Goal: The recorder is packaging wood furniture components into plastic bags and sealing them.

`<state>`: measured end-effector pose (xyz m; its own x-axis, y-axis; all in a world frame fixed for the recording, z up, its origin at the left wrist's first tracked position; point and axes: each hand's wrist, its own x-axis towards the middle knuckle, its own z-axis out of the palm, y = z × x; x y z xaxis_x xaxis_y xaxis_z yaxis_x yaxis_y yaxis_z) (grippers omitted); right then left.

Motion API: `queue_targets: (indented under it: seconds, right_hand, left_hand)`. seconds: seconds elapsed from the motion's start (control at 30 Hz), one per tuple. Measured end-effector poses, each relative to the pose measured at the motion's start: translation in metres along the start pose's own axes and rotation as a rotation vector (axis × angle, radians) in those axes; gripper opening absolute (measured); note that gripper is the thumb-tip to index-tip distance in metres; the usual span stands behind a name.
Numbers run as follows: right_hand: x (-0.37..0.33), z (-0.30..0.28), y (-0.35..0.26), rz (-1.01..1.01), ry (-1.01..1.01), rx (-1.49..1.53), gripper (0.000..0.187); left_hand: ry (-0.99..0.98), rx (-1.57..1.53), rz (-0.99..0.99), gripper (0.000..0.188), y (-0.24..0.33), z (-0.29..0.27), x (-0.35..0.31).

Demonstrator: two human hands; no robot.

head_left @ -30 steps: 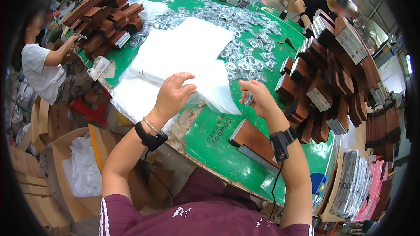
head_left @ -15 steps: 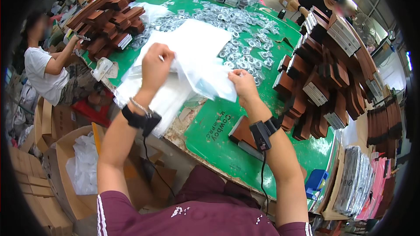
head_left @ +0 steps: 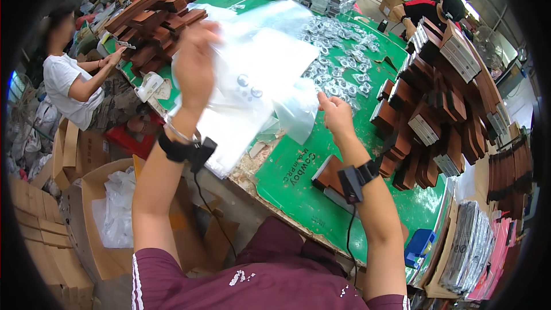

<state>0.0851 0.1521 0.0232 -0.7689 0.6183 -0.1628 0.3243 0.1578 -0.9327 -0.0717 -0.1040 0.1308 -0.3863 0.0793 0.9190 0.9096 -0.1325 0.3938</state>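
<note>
A thin clear plastic bag (head_left: 297,116) lies spread above a stack of white plastic bags (head_left: 227,132) on the green table. At its right edge my right hand (head_left: 337,117) is closed, thumb and fingertips pinching the film. My left hand (head_left: 196,66) is raised over the left side of the stack, near the far part of the plastic; motion smears its fingers, so their grip cannot be made out. Both wrists wear black strapped devices with cables. Just right of the bag, partly behind my right forearm, a brown wooden piece (head_left: 332,175) rests on the table.
Small clear packets of hardware (head_left: 344,60) cover the far middle of the table. Brown wooden parts are piled at right (head_left: 430,103) and far left (head_left: 152,23). A blue tape dispenser (head_left: 420,247) sits near right. Two people work across the table's sides. An open carton (head_left: 94,218) stands lower left.
My left hand has risen slightly and moved left, now blurred. The bag's plastic has spread out, reaching farther across the stack. My right hand has shifted a little to the right in view.
</note>
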Motion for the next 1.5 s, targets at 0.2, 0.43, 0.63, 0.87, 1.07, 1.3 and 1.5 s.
queue_targets:
  seconds: [0.2,0.43,0.63,0.87,1.07,1.3,1.5]
  right_hand:
    - [-0.079,0.003,-0.037,0.067,-0.5,0.844,0.062]
    - [-0.104,0.021,-0.01,0.277,-0.543,0.664,0.049]
    - [-0.123,0.048,-0.012,0.251,-0.667,1.147,0.029]
    - [-0.124,0.016,-0.021,0.044,-0.215,0.974,0.02]
    - [-0.125,-0.016,-0.02,-0.109,0.003,0.697,0.023]
    - [-0.15,0.002,-0.033,-0.256,-0.124,0.581,0.018]
    - [-0.172,0.009,-0.037,-0.206,-0.258,0.731,0.02]
  left_hand:
    - [-0.553,-0.056,-0.008,0.017,0.056,0.022,-0.09]
    - [-0.216,-0.16,-0.136,0.01,0.064,0.013,-0.086]
    - [-0.26,-0.178,-0.07,0.006,0.087,0.01,-0.086]
    - [-0.465,0.174,0.111,0.016,0.074,-0.008,-0.098]
    - [-0.578,0.199,-0.095,0.017,0.087,-0.003,-0.109]
    - [-0.355,0.15,-0.119,0.032,0.132,0.019,-0.113]
    - [-0.569,0.079,-0.376,0.038,0.15,0.028,-0.123]
